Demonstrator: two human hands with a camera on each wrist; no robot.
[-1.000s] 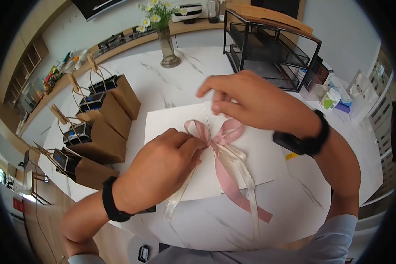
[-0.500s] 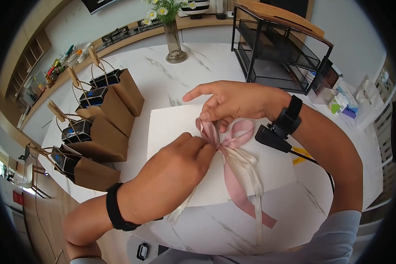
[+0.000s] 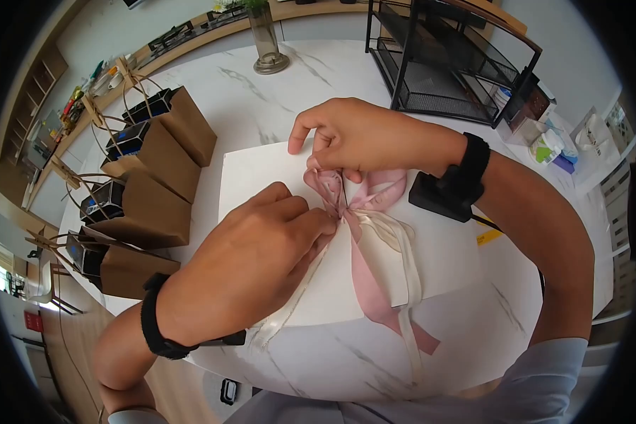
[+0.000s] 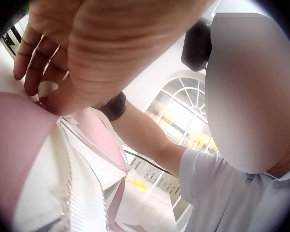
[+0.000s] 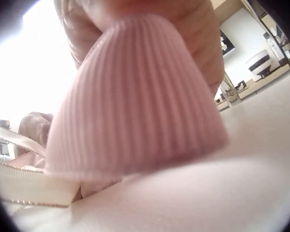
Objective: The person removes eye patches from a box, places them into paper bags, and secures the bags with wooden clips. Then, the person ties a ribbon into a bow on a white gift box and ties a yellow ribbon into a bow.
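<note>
A pink ribbon bow (image 3: 383,191) with ribbed loops lies on a flat white box (image 3: 251,173). My left hand (image 3: 240,258) pinches the bow close to its knot, thumb and fingers together. From above, my right hand (image 3: 374,138) holds the bow's left loop between thumb and fingers, its index finger bent out over the box. A pink tail (image 3: 369,279) and a cream ribbon (image 3: 411,283) trail over the front edge; another cream tail (image 3: 279,325) runs below my left hand. Close up in the right wrist view, a pink loop (image 5: 135,106) hides most of the right fingers.
Several brown paper bags (image 3: 148,201) with clothespins on their handles stand at the left. Behind the box are a glass vase (image 3: 267,42) and a black mesh rack (image 3: 445,78). Small packages (image 3: 548,148) sit at the right of the marble table (image 3: 318,360).
My right hand has come down from above the box to the left loop and holds it. My left hand stays at the knot. The head view has tilted down slightly.
</note>
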